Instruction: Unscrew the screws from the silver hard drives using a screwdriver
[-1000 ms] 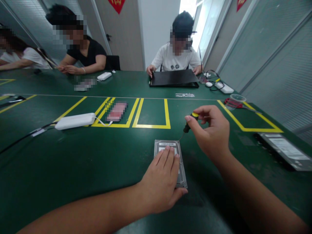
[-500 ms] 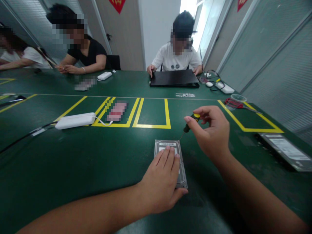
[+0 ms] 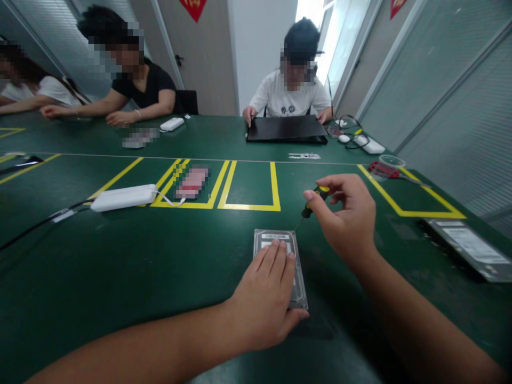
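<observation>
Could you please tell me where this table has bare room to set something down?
There is bare tabletop between the long white cabled block and the left forearm, and inside the yellow tape outline beyond the hard drive. It is crowded at the drive, under the left hand and screwdriver.

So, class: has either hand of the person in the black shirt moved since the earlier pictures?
Yes. One hand has reached out toward the picture's left, farther from the white block on the table.
</observation>
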`<state>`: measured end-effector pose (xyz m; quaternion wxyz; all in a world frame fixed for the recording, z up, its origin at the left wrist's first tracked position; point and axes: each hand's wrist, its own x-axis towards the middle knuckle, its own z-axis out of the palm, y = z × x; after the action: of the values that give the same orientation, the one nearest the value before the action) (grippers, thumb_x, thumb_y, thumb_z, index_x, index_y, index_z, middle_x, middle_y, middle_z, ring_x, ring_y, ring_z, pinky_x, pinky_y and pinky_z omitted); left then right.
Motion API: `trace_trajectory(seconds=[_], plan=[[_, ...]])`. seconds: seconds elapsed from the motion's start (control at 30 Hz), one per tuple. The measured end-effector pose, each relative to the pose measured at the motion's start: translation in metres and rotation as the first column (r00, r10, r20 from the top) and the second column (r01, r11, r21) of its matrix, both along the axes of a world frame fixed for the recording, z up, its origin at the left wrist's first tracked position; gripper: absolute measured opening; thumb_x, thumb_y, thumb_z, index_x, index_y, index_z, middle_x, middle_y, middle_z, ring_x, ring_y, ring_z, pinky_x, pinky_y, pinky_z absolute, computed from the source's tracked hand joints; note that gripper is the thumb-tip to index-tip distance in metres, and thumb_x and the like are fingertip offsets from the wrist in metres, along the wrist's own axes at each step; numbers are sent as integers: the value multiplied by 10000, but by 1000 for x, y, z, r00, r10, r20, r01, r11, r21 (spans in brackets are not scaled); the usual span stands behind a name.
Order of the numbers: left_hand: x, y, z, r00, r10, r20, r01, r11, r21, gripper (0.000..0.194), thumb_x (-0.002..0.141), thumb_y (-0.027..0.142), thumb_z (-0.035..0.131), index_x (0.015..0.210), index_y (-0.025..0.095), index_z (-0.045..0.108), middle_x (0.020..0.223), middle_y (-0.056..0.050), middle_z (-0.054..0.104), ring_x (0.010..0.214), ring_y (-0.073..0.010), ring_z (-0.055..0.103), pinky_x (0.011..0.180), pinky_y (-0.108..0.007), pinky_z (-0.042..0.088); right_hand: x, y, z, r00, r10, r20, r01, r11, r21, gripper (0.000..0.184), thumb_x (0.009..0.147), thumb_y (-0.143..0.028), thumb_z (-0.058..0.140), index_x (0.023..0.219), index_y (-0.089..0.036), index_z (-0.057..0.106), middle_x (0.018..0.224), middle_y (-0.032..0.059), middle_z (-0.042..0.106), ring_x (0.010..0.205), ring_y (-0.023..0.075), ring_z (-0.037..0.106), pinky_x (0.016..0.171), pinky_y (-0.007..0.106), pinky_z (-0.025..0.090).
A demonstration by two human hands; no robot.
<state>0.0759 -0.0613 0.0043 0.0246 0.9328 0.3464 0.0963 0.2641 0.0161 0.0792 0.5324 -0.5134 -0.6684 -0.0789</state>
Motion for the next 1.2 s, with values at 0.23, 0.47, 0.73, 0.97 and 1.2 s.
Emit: trace_trajectory(seconds=[0.23,0.47,0.73,0.97,1.2], plan=[[-1,1,1,1000,-3,5,3,1000,5,841,959,663,333,1508,25,317,1589,-254,261,1499,-390,188,1223,-500,151,-1,-3,-1,997,62,-41,-63,998,-7,182,872,-217,574,1020,-199,679,1003,55,708,875,182,646,687,322,489],[-1,1,1,1000,-9,5,9,1000,11,838,958,655,343,1500,16,332,1575,-269,279,1490,-401,211,1221,-501,153,0,-2,-2,999,45,-21,-45,999,-9,194,867,-191,575,1022,-202,691,968,40,715,801,164,630,683,319,483],[-1,1,0,1000,-3,6,3,1000,15,851,947,657,377,1508,21,317,1583,-255,277,1494,-389,207,1222,-502,150,-1,-2,1,999,40,-6,-40,999,24,108,856,-224,629,947,-193,679,919,44,676,828,173,613,650,306,467],[-2,1,2,1000,-3,-13,3,1000,-1,847,958,664,335,1512,23,307,1593,-258,245,1500,-392,180,1221,-506,148,0,-3,-1,998,64,-19,-64,998,-12,206,888,-186,568,1042,-217,700,1012,40,725,847,174,649,722,342,501],[-1,1,3,1000,-7,-11,7,1000,5,834,960,654,346,1505,22,322,1585,-261,264,1498,-395,189,1222,-499,142,-2,-3,4,999,44,12,-44,999,-2,131,840,-268,673,933,-185,714,897,63,665,809,183,614,656,329,489]])
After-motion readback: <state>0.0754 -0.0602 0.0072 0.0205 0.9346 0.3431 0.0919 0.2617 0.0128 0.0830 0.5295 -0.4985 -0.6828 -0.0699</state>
